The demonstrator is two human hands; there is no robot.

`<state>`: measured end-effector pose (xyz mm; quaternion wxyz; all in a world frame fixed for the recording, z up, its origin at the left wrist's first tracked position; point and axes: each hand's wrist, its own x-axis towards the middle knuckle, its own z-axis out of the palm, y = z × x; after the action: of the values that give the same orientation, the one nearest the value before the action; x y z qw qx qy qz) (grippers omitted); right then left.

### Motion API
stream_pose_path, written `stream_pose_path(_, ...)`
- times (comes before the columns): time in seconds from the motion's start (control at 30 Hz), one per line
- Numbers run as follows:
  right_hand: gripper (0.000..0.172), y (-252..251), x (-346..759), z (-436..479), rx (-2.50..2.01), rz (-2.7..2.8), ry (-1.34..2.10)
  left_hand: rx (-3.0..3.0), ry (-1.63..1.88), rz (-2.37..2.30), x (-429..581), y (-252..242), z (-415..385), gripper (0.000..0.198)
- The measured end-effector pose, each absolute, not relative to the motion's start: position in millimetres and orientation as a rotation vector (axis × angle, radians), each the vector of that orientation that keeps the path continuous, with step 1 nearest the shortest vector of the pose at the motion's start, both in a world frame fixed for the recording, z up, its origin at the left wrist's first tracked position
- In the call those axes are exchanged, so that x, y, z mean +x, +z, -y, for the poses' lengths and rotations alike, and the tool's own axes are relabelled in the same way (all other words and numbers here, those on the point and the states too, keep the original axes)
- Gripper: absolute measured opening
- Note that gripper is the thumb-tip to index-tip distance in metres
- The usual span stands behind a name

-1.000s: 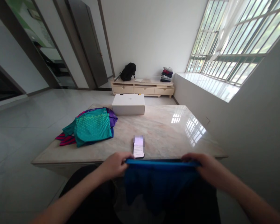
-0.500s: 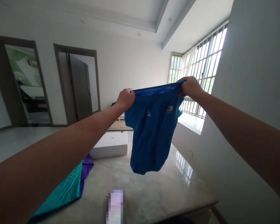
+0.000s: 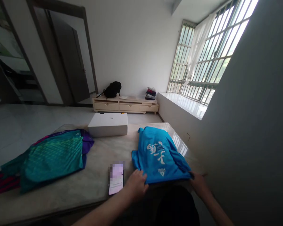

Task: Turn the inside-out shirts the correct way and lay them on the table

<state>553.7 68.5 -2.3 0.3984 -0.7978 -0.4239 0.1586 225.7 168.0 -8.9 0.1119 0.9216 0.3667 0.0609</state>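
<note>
- The blue jersey [image 3: 160, 155] lies flat on the marble worktop [image 3: 96, 175], printed side up, its hem hanging right at the near edge so both hands can reach it from the seated side.
- The left hand [image 3: 136, 185] rests on the near-left corner of the hem, fingers curled over the cloth; its grip looks closed on the fabric.
- The right hand [image 3: 199, 183] sits at the near-right corner, fingers pinching the hem where it meets the worktop's edge.
- A phone [image 3: 116, 178] lies just beside the left hand, touching nothing of the jersey, its near end close to the worktop's edge.
- To the left, well apart, a teal jersey [image 3: 52, 158] tops a pile of clothes that spills toward the left edge.
- A white box [image 3: 108, 124] stands at the far side, near the jersey's collar end.
- Bare worktop shows between the phone and the pile, and behind the jersey; on the right, the wall leaves little room.
</note>
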Motion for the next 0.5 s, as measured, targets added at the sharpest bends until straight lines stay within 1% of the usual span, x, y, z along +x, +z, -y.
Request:
stream_pose_path(0.07,0.014,-40.8,549.9,-42.1,-2.045,0.927,0.539,2.638,0.086,-1.092,225.8,-51.9,-135.8,0.041)
stream_pose_path(0.1,0.018,-53.9,548.8,-32.7,-2.038,0.859,0.598,2.615,0.064,-1.092,224.5,-67.6,-125.2,0.05)
stream_pose_path(0.2,0.039,-75.7,548.2,-17.2,-1.941,0.701,0.751,2.574,0.043,-1.098,216.5,-95.5,-117.0,0.066)
stream_pose_path(0.27,0.055,-81.6,549.0,-13.8,-1.825,0.622,0.863,2.577,0.063,-1.13,208.7,-102.5,-126.6,0.07)
stream_pose_path(0.3,0.059,-83.7,549.6,-13.2,-1.751,0.585,0.915,2.585,0.081,-1.15,204.4,-103.9,-133.4,0.071)
stream_pose_path(0.33,0.061,-85.8,550.3,-13.2,-1.681,0.544,0.951,2.591,0.109,-1.171,199.9,-104.3,-140.1,0.073)
stream_pose_path(0.4,0.057,-91.2,551.4,-14.9,-1.594,0.47,0.97,2.59,0.175,-1.199,191.5,-103.3,-150.9,0.072)
stream_pose_path(0.43,0.053,-94.6,551.6,-16.7,-1.591,0.448,0.958,2.584,0.205,-1.2,188.0,-102.1,-153.9,0.068)
stream_pose_path(0.5,0.045,-102.2,550.9,-21.9,-1.635,0.453,0.926,2.568,0.275,-1.19,183.4,-99.0,-154.9,0.054)
